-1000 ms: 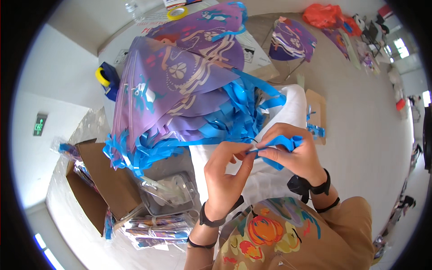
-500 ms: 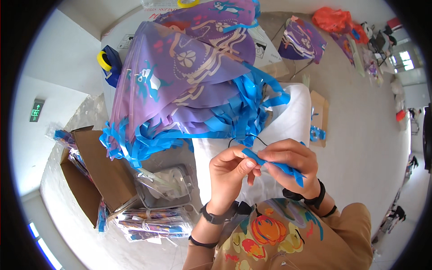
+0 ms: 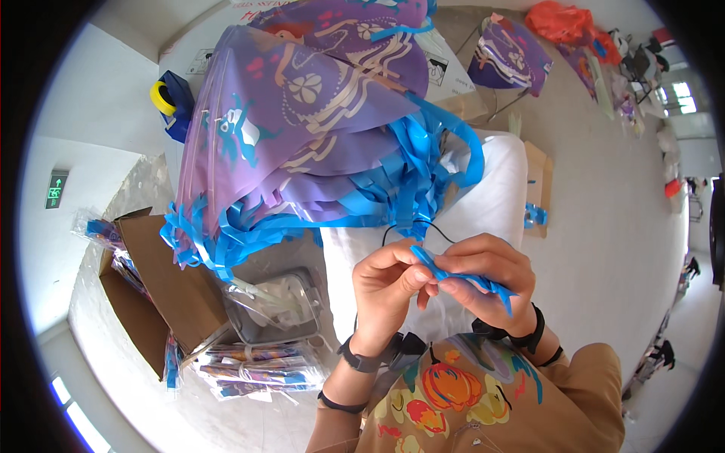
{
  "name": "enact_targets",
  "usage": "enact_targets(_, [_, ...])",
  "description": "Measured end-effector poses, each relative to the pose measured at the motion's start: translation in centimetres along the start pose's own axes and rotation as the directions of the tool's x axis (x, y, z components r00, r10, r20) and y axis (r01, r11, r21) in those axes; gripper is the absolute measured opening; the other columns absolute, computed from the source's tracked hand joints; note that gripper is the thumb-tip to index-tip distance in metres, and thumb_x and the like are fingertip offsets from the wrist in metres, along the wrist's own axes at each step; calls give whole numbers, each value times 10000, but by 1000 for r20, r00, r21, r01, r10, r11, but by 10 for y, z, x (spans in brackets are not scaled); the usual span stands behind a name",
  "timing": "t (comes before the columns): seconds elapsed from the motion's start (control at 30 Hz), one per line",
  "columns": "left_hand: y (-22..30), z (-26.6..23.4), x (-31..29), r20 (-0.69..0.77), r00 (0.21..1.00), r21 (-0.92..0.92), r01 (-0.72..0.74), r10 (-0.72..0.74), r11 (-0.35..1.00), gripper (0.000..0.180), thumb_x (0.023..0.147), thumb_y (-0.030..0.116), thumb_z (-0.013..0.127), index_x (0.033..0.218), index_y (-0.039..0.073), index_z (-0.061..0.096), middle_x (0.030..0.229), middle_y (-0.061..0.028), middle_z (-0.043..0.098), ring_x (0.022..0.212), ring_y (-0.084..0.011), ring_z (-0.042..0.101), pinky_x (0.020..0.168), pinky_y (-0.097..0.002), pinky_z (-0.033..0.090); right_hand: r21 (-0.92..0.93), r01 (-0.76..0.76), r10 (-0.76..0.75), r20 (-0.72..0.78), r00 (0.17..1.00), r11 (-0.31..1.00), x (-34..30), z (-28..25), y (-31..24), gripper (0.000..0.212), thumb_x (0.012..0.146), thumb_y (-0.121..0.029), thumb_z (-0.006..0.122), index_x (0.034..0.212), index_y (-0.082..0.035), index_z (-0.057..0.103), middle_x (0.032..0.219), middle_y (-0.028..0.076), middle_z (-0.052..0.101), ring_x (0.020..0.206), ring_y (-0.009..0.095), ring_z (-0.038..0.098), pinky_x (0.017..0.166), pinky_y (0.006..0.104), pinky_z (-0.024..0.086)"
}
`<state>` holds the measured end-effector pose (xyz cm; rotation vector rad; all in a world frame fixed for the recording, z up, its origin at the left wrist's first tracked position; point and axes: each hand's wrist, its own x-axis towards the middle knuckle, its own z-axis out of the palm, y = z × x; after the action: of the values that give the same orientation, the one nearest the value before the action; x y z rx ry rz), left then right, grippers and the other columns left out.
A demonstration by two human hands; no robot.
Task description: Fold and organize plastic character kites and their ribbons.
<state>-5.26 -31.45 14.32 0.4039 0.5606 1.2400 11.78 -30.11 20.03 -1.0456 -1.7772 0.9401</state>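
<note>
A short length of blue ribbon, folded or twisted on itself, is stretched between my two hands above my lap. My left hand is closed, thumb and forefinger pinching near the ribbon's far end. The fingers of my right hand press around its middle, and a pointed blue tail sticks out below them. Just beyond my hands lies a pile of purple printed plastic sheets that look like kites, edged with many blue ribbon strips. A thin black cord curves between the pile and my hands.
A blue tape dispenser with yellow tape stands left of the pile. At lower left are an open cardboard box, a grey bin and bundled packages. Another purple printed sheet and a red plastic bag are at far right.
The ribbon's far end has tilted upward between my fingers, and its lower tail hangs more steeply. My hands stay in nearly the same place. The view has shifted slightly.
</note>
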Motion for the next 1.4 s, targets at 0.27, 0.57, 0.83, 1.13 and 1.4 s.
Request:
enact_targets(0.27, [0,10,3,-39,998,84,41,-38,996,95,915,-1,738,945,22,651,857,-33,639,707,-103,637,531,-218,483,55,-114,116,-32,993,992,-1,-2,3,228,842,-49,807,1055,-23,728,918,82,703,727,129,638,634,259,490])
enact_targets(0.57, [0,10,24,-187,982,571,114,-7,813,197,873,67,787,789,50,610,719,66,531,659,-20,430,582,-208,308,-107,-327,278,-323,905,939,11,-40,52,327,832,-33,792,1148,-39,708,1245,108,688,1045,169,677,859,286,535])
enact_targets(0.83, [4,45,94,-135,960,452,279,-244,847,169,894,121,793,818,58,656,704,85,528,678,-10,427,598,-208,324,-15,-231,231,20,973,973,31,-71,77,272,812,-19,788,1078,-49,740,1048,85,746,936,239,709,839,342,551])
enact_targets(1.13, [-13,9,252,353,935,906,-331,42,-264,294,864,121,747,1124,12,663,1131,-122,683,1078,-321,626,940,-439,480,-228,-721,752,95,652,654,146,-145,204,251,876,-231,781,969,-12,699,889,97,696,807,158,625,757,284,487])
enact_targets(1.4, [-40,-50,300,231,937,669,-347,-260,-657,309,883,186,721,1146,35,663,971,-83,638,1023,-260,622,1096,-478,399,-193,-486,520,222,825,852,214,-114,328,388,813,-168,832,1091,-17,608,983,134,687,904,264,663,840,359,504])
